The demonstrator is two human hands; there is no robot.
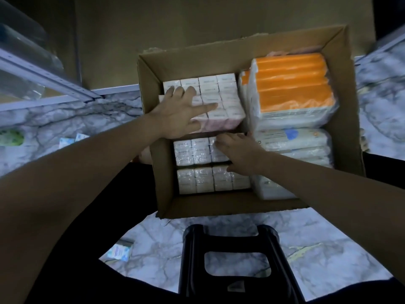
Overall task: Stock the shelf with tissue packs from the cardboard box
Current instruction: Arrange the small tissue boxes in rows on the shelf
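Left hand (179, 115) flat, fingers spread on top tissue bundle (210, 102) in cardboard box (348, 119); right hand (238, 152) apparently gripping lower bundle (192, 151).

We count one cardboard box (341, 110) on the floor. Inside it we see three white bundles of small tissue packs: one at the far left (221, 93), one in the middle (192, 153) and one nearest us (197, 179). Beside them we count one orange-topped pack (291, 84) and at least one clear-wrapped white pack (293, 140) below it; how many more lie under that we cannot tell. Two hands, the left (177, 115) and the right (238, 152), are in the box. One black stool (230, 260) stands near us, and three small loose packs lie on the floor: two (73, 140) at the left and one (120, 251) by the stool
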